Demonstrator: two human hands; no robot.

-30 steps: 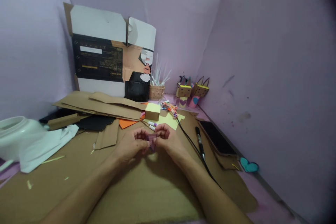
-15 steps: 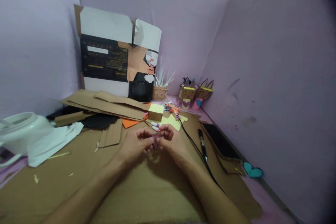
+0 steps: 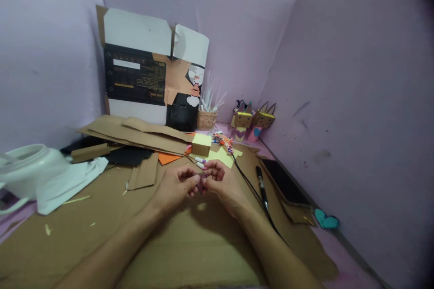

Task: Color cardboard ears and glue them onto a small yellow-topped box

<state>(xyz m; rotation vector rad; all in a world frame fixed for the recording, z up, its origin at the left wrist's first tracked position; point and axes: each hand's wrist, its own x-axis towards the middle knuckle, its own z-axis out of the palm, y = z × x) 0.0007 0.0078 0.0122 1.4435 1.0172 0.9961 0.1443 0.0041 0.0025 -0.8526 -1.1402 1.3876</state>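
Note:
Over the brown cardboard sheet (image 3: 162,244), my left hand (image 3: 178,183) and my right hand (image 3: 219,180) meet near the middle of the view. Between them is a small purple-brown piece (image 3: 201,184), perhaps cut paper or card; fingers cover much of it. Both hands pinch it, the left from its left side and the right from its right side. Just beyond the fingertips lie capped markers (image 3: 200,163), white with purple and pink. A small box (image 3: 201,145) with a pale yellow top stands behind them.
Cardboard strips (image 3: 135,137) lie at back left, before a flattened box (image 3: 135,72). At left is a white pot (image 3: 32,171). A black pen (image 3: 261,185), a cable (image 3: 249,180) and a phone (image 3: 286,183) lie at right. Cardboard animal figures (image 3: 243,119) stand at the back.
The small purple-brown piece has turned slightly between my fingers. Both hands stay almost in the same place, still pinching it.

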